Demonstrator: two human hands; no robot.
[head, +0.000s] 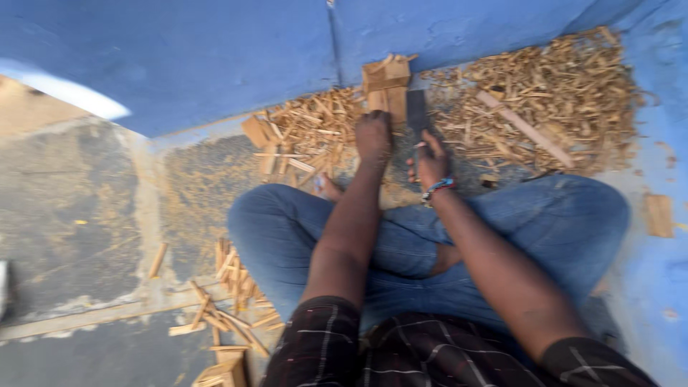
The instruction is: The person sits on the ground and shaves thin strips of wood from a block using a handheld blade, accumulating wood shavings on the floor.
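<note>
I sit cross-legged on the ground in blue jeans. My left hand (373,136) reaches forward and rests closed on a small wooden block (388,93) standing against the blue wall. My right hand (431,162), with a beaded band at the wrist, grips the handle of a dark flat blade (416,111) that points up beside the block. The picture is blurred, so finger detail is unclear.
Piles of wood chips and splinters (559,93) lie along the blue wall (215,50), with a longer stick (523,127) among them. More cut wooden sticks (233,287) lie by my left knee. A small wood piece (659,215) lies at the right.
</note>
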